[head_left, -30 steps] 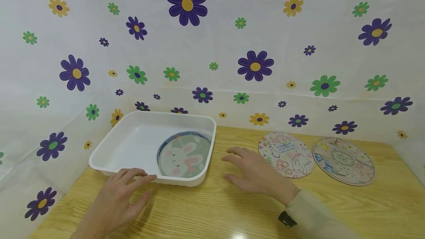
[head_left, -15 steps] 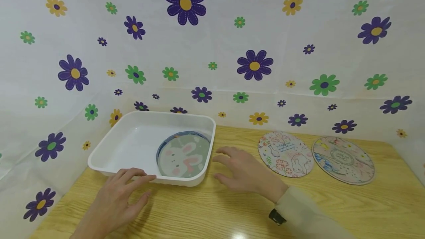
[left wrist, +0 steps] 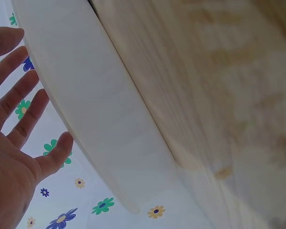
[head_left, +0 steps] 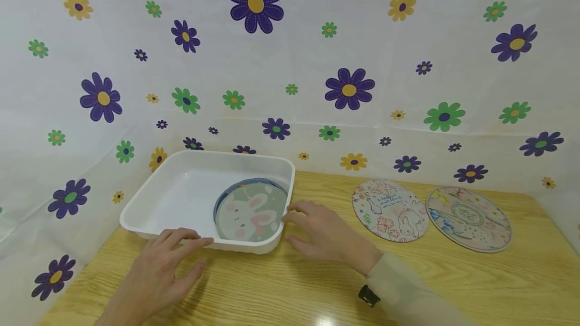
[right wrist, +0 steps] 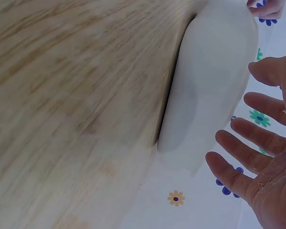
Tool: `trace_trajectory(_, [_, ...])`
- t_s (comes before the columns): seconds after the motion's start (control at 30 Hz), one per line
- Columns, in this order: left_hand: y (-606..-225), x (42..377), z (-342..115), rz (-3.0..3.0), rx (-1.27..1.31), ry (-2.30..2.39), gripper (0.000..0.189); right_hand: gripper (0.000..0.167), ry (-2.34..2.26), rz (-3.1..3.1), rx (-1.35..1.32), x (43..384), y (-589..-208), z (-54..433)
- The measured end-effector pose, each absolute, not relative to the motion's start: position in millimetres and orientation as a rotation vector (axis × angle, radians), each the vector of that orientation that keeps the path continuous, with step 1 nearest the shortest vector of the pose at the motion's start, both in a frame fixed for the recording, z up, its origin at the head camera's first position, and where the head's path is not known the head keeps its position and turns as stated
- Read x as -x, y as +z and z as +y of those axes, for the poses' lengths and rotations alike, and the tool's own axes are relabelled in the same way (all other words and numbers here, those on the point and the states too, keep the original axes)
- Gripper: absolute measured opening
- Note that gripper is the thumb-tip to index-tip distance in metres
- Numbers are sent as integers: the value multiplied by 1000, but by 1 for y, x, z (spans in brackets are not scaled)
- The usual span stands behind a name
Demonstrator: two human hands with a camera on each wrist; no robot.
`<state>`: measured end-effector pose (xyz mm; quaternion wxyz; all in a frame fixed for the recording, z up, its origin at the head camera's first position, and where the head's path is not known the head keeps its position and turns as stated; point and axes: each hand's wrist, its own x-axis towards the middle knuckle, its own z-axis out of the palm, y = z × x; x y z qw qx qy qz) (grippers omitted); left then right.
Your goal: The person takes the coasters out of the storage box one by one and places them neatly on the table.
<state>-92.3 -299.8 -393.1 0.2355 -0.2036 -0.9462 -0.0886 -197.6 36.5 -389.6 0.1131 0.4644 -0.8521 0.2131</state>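
Note:
A white rectangular tray (head_left: 181,197) stands on the table toward the left in the head view. Inside its right part lies a round grey-green mat (head_left: 254,213) with a rabbit print, over a blue-edged round piece (head_left: 223,196) that is mostly hidden. My left hand (head_left: 158,270) rests its fingertips at the tray's front rim, fingers spread and loosely bent. At the tray's right side is my right hand (head_left: 323,233), fingertips at or just beside the rim. In the right wrist view its fingers (right wrist: 248,136) are spread along the tray wall (right wrist: 200,90); contact is hard to judge.
Two round printed mats lie flat to the right: one with rabbits and flowers (head_left: 389,210), the other with a ring-shaped centre (head_left: 468,220). A white flower-patterned cloth (head_left: 308,54) hangs behind and at the left of the wooden table (head_left: 281,291).
My right hand has moved left from over the table to the tray's right rim. My left hand, the tray and the mats have stayed in place.

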Motion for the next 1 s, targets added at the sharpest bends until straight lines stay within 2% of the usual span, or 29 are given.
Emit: trace_trajectory(1.0, [-392, 92, -300, -2612, 542, -283, 38, 27, 623, -2459, -1444, 207, -383, 5])
